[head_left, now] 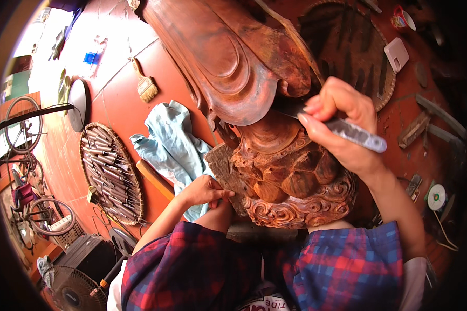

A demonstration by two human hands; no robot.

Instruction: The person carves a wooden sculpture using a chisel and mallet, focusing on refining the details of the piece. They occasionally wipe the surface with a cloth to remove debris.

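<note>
A large reddish-brown wood carving (296, 171) stands between my knees, with smooth folds above and rounded petals and scrolls on its base. My right hand (345, 122) grips a knife with a grey handle (355, 135). Its dark narrow blade points left under the overhanging carved fold (249, 101), and the shadow there hides whether the tip touches the wood. My left hand (205, 191) lies on my left knee, holding nothing, fingers loosely bent and partly hidden. Its fingertips are beside a rough greyish wooden block (227, 173) at the carving's left side.
On the red tiled floor at left are a round basket (84, 166) of chisels, a light blue cloth (174, 132), a brush (144, 85) and a fan (72, 293). A dark round tray (389, 78) with tools, a white box (397, 54) and wood scraps (414, 129) lie right.
</note>
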